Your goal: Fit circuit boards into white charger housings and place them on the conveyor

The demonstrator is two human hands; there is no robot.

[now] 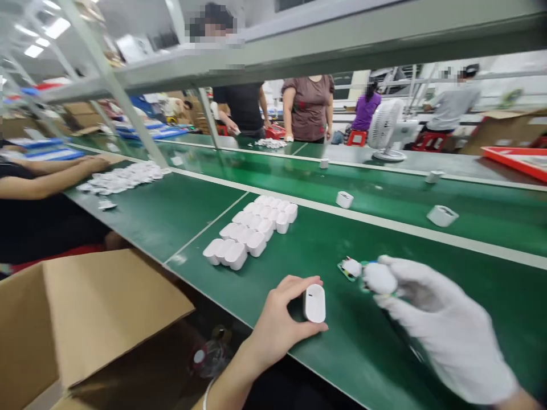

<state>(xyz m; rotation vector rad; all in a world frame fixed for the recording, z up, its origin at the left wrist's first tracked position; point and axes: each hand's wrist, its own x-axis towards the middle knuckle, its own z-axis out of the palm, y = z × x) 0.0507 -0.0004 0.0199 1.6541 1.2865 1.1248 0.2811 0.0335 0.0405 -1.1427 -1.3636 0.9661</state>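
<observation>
My bare left hand (277, 319) pinches a small white plastic housing (315, 304) between thumb and fingers, its oval end with a small dark slot turned up toward me. In a white glove, my right hand (444, 324) grips a circuit board with a rounded white part (380, 279). Just left of it is a smaller white piece on a green board (351, 268); whether the two are joined I cannot tell. Beyond my left hand, several white housings (252, 228) stand in close rows on the green work surface (192, 193).
A few white housings (443, 216) sit on the green strip (384, 196) behind a pale rail (410, 230). An open cardboard box (115, 307) is at lower left. A co-worker's arm (43, 176) reaches toward a white pile (123, 177). A shelf beam (299, 51) crosses overhead.
</observation>
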